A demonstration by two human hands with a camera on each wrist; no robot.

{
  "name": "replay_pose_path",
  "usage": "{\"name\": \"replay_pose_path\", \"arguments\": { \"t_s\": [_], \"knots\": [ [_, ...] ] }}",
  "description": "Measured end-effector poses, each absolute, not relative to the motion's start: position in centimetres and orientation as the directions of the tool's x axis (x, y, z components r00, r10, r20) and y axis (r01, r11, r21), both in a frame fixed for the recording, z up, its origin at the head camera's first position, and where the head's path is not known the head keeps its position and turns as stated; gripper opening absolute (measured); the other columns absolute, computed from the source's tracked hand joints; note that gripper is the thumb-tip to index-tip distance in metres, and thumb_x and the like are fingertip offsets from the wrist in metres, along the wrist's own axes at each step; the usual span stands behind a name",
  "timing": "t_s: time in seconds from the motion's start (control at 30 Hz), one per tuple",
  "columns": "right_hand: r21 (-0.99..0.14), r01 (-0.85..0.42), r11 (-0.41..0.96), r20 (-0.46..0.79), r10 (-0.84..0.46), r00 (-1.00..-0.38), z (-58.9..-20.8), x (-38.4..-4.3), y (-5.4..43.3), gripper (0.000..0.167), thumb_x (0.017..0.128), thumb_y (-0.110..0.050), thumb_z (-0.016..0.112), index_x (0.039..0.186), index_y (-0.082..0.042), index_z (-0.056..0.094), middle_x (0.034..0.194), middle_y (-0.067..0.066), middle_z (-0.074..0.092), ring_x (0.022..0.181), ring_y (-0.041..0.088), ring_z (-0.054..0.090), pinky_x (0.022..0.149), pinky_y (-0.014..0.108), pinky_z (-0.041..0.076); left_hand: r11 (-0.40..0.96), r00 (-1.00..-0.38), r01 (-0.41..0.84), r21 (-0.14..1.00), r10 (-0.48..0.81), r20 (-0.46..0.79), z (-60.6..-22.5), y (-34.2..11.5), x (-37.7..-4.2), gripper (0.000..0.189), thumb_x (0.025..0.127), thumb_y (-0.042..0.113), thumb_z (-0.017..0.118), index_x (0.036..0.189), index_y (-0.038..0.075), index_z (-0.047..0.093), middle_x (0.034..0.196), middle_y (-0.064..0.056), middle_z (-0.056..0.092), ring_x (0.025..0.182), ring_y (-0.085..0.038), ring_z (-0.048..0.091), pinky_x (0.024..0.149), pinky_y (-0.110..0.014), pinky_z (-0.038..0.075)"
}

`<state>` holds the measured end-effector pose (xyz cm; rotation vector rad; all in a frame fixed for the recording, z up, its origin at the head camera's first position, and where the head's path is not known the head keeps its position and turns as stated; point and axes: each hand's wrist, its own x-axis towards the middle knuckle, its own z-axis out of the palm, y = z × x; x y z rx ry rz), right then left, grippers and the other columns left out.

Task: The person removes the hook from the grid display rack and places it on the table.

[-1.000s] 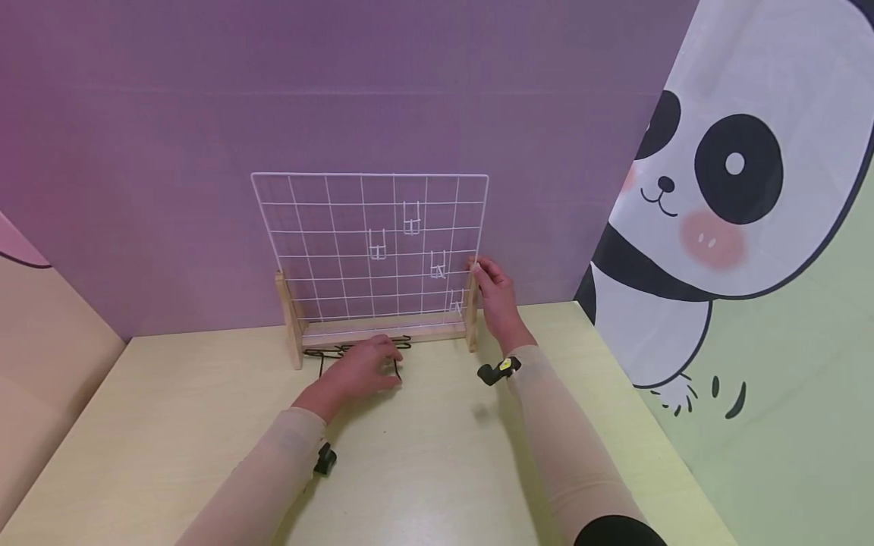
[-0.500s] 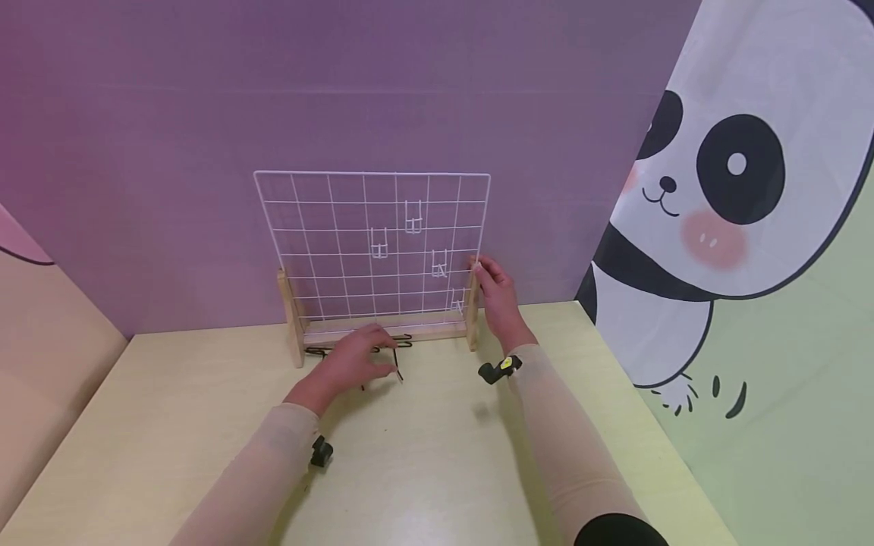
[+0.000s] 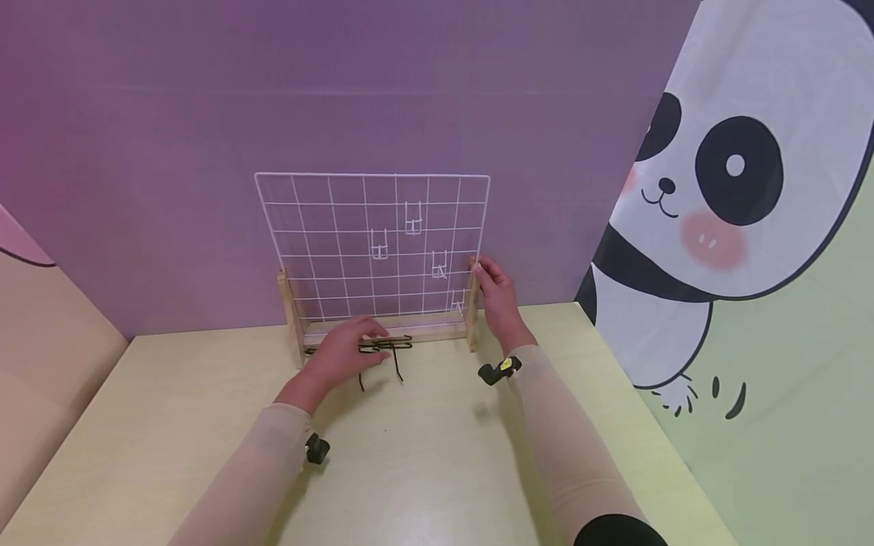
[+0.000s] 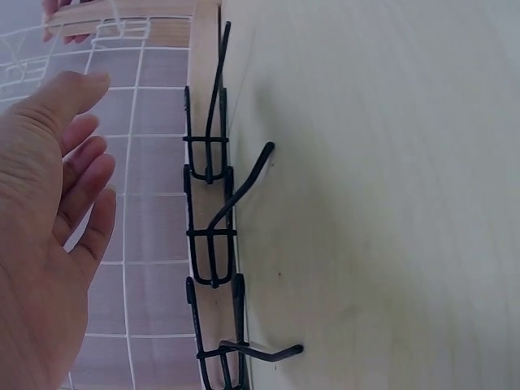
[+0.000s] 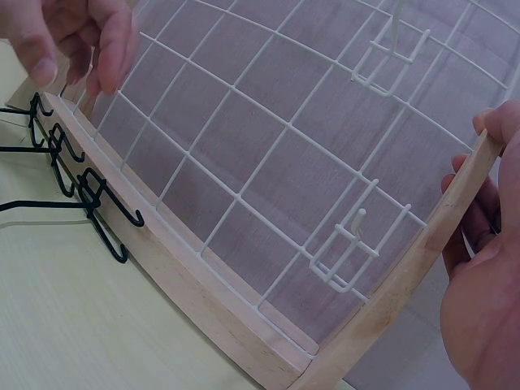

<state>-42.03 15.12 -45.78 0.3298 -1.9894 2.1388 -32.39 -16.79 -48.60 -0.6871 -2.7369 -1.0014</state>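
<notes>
A white wire grid panel [image 3: 334,227] stands in a wooden stand [image 3: 382,332], with several white hooks [image 3: 413,218] hung on its squares. Three black wire hooks [image 4: 213,236] lie in a row along the front of the stand's base, their prongs pointing out over the table. My left hand [image 3: 341,353] hovers beside these hooks in front of the grid; its fingers are loosely bent and hold nothing in the left wrist view. My right hand [image 3: 501,303] grips the right wooden upright [image 5: 406,268], thumb on the near edge and fingers behind it.
The pale wood table [image 3: 423,470] extends in front of the stand and to both sides. Close behind the grid is a purple wall [image 3: 369,91], and a panda picture [image 3: 724,174] covers the wall at the right.
My left hand has drawn left and slightly back from the rightmost black hook, leaving the hooks more in sight. My right hand keeps its place on the upright.
</notes>
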Motion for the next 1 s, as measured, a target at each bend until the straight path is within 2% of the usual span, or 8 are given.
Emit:
{"name": "replay_pose_path", "arguments": {
  "t_s": [0.27,0.43,0.7,1.0],
  "knots": [
    [-0.949,-0.302,-0.091,0.304,-0.002,-0.953,-46.0,-42.2,15.1,0.037,0.117,-0.025,0.059,0.148,-0.006,0.067,0.146,0.014,0.068,0.144,0.025,0.056,0.129,0.046,0.037,0.658,-0.91,0.409,0.632,0.246,0.333,-47.8,-16.8,-32.2,0.032,0.102,0.023,0.082,0.129,0.007,0.075,0.124,-0.009,0.072,0.119,-0.034,0.068,0.103,-0.055,0.058],
    [-0.948,-0.305,-0.091,0.307,-0.008,-0.952,-46.0,-42.3,15.2,0.037,0.117,-0.026,0.059,0.147,-0.006,0.067,0.144,0.014,0.069,0.144,0.026,0.056,0.129,0.046,0.036,0.631,-0.919,0.373,0.68,0.149,0.366,-46.6,-16.4,-32.1,0.035,0.106,0.026,0.077,0.131,0.003,0.071,0.125,-0.013,0.071,0.119,-0.036,0.066,0.105,-0.057,0.056],
    [-0.954,-0.292,-0.074,0.293,-0.011,-0.956,-46.0,-42.1,15.2,0.038,0.117,-0.029,0.059,0.148,-0.008,0.067,0.147,0.01,0.068,0.148,0.025,0.054,0.13,0.047,0.035,0.562,-0.888,0.393,0.728,0.026,0.46,-44.6,-15.7,-32.5,0.033,0.105,0.026,0.079,0.126,0.002,0.07,0.12,-0.014,0.071,0.115,-0.035,0.067,0.104,-0.054,0.056],
    [-0.959,-0.278,-0.06,0.28,-0.016,-0.96,-45.9,-42.0,15.3,0.039,0.117,-0.032,0.058,0.148,-0.011,0.066,0.149,0.009,0.066,0.15,0.026,0.052,0.131,0.05,0.033,0.508,-0.849,0.418,0.753,-0.078,0.523,-42.2,-14.7,-32.8,0.035,0.105,0.023,0.079,0.13,0.002,0.068,0.122,-0.013,0.07,0.116,-0.033,0.066,0.101,-0.052,0.057]
  ]
}}
